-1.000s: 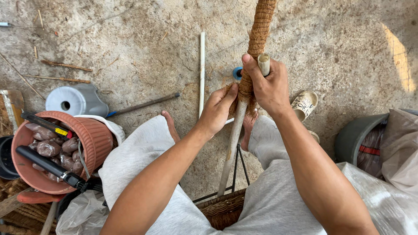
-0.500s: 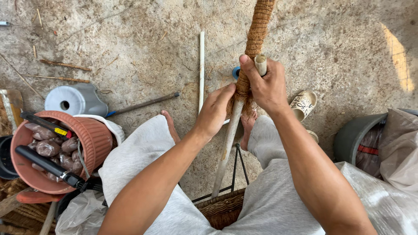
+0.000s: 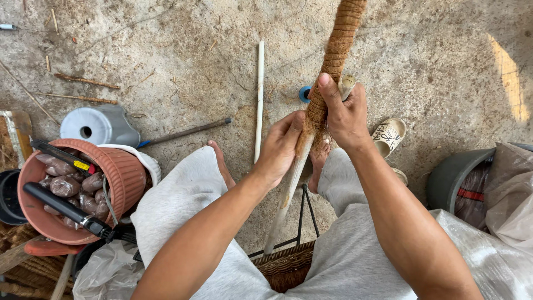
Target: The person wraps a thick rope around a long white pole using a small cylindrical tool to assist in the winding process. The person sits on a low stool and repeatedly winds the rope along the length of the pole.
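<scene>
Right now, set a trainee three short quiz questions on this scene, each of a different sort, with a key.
1. True or false: both hands grip the pale pole wrapped in brown coir rope.
2. What holds the brown lumps: A the terracotta plastic pot, B the grey-blue plastic container, C the woven basket?
3. Which hand has its thumb stretched up along the wrapping?

Key: 1 true; 2 A; 3 the right hand, not the left hand.

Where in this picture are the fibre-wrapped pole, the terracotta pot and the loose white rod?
fibre-wrapped pole [image 3: 335,58], head view, on the brown wrapping.
terracotta pot [image 3: 123,173], head view, on its ribbed outer wall.
white rod [image 3: 259,94], head view, mid-length.
</scene>
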